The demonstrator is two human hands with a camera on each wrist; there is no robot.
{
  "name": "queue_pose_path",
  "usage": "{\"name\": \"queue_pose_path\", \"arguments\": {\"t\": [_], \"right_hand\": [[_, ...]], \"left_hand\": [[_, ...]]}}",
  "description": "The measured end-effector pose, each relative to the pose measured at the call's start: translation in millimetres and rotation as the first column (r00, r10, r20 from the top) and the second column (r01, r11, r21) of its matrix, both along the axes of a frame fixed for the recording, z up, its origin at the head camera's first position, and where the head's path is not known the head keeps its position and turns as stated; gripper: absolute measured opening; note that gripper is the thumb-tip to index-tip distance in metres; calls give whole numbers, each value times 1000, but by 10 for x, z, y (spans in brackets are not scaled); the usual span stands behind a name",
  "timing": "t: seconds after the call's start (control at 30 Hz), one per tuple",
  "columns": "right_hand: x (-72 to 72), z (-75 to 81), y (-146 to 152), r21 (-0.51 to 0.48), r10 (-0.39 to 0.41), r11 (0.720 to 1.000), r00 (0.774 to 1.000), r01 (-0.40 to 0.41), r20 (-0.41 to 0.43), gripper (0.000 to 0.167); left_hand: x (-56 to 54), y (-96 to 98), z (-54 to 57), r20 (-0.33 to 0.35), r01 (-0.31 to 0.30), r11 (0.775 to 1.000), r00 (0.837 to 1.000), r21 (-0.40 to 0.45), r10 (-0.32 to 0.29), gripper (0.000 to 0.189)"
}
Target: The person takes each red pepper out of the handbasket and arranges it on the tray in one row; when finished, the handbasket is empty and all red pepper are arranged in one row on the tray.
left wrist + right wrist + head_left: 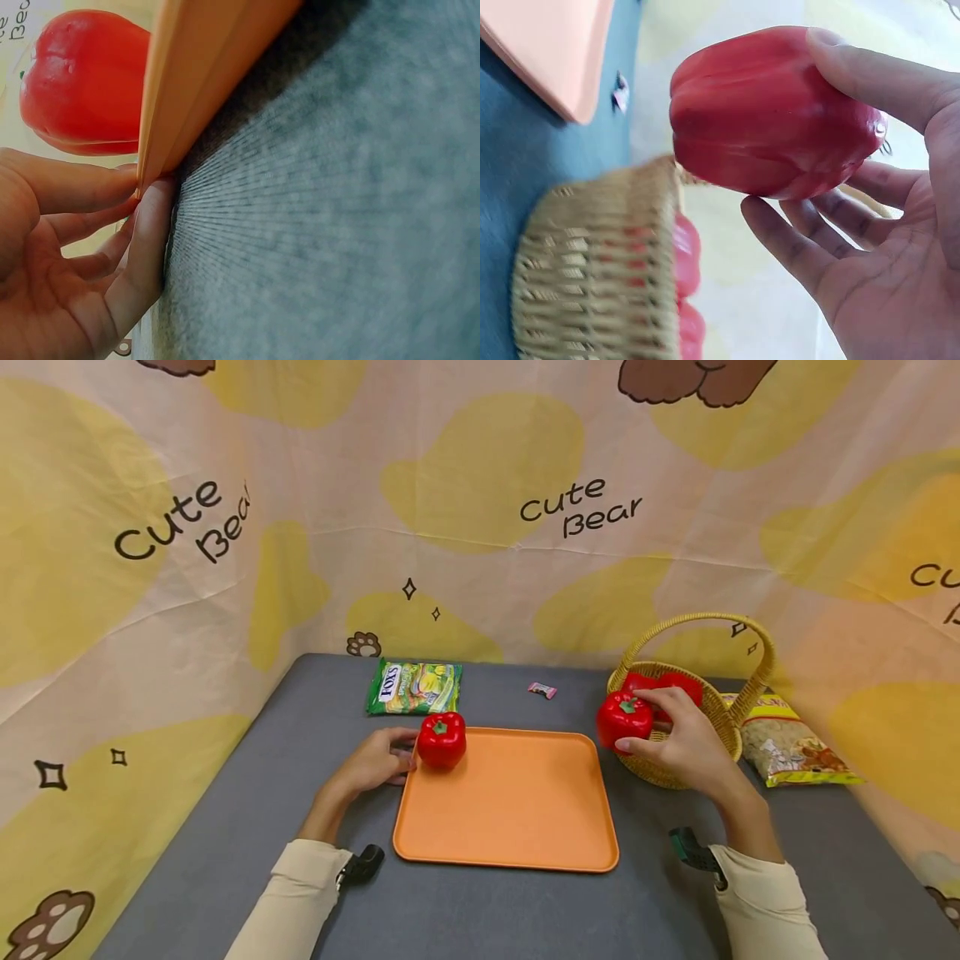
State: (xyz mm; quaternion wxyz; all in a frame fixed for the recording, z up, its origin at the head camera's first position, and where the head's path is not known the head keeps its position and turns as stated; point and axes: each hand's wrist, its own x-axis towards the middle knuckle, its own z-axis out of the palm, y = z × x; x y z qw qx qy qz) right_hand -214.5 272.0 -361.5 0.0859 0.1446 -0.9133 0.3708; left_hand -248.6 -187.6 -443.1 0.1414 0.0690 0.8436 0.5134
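My right hand (686, 739) grips a red bell pepper (625, 720) between thumb and fingers, at the left rim of a wicker basket (722, 727). More red peppers (686, 259) show inside the basket. In the right wrist view the held pepper (757, 112) is lifted above the basket's rim. At the upper left edge of an orange tray (517, 810), my left hand (378, 758) pinches the rim, thumb on one side and fingers on the other, as seen in the left wrist view. Another red bell pepper (441, 742) stands on the tray's upper left corner, beside that hand.
Behind the tray lie a green candy bag (416, 687) and a small pink wrapped sweet (542, 691). A yellow-edged clear food bag (795, 743) lies right of the basket. The grey table (465, 910) meets a printed cloth backdrop (465, 485) at its far side.
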Motion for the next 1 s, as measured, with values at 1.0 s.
{"name": "queue_pose_path", "arguments": {"t": [1.0], "right_hand": [[-388, -376, -1042, 20, 187, 982, 977, -190, 107, 74]], "left_hand": [[-8, 1, 4, 3, 0, 1000, 1000, -6, 0, 53]]}}
